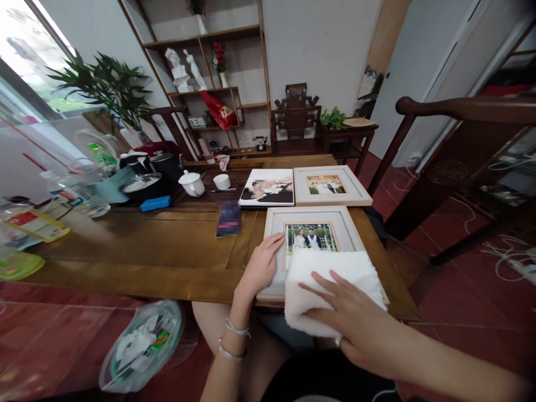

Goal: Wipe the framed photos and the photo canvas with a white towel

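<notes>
one head-worn camera looks forward and down from close above the near edge of the long brown wooden table [167, 245], facing across it toward open wooden shelves [228, 31] beyond.

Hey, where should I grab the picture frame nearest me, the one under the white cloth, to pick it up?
Probably by its left rail, coming from the left: the nearest frame lies flat on the table, the left hand rests on that rail, and the white cloth under the right hand covers its lower right part.
</notes>
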### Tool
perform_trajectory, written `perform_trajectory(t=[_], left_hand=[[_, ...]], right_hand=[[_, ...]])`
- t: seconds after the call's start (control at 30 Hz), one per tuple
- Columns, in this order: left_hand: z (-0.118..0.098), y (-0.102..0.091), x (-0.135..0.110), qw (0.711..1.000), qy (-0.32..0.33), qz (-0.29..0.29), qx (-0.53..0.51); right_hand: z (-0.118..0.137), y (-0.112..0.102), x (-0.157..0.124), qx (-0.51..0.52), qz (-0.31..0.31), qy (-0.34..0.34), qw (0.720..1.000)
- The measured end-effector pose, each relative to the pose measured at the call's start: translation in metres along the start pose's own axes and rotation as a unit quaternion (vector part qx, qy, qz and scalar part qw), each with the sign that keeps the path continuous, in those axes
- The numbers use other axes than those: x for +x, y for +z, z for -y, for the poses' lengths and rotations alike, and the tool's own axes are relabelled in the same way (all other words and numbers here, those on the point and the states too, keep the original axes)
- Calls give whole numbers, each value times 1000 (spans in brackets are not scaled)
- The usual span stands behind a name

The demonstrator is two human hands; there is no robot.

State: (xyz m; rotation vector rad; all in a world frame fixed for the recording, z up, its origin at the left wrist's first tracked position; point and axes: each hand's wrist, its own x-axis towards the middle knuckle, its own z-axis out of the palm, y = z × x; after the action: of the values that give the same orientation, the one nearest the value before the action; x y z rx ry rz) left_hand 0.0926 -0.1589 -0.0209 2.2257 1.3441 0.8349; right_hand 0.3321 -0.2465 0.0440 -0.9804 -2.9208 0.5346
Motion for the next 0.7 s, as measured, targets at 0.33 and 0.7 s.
perform_trajectory(t=[0.33,0.7], left_hand=[[5,1,-1,1000,22,3,1],[5,2,0,1000,16,-1,-2]], right_hand=[[-76,-10,57,-161,-103,75,979],[-67,-15,80,-151,-55,64,985]])
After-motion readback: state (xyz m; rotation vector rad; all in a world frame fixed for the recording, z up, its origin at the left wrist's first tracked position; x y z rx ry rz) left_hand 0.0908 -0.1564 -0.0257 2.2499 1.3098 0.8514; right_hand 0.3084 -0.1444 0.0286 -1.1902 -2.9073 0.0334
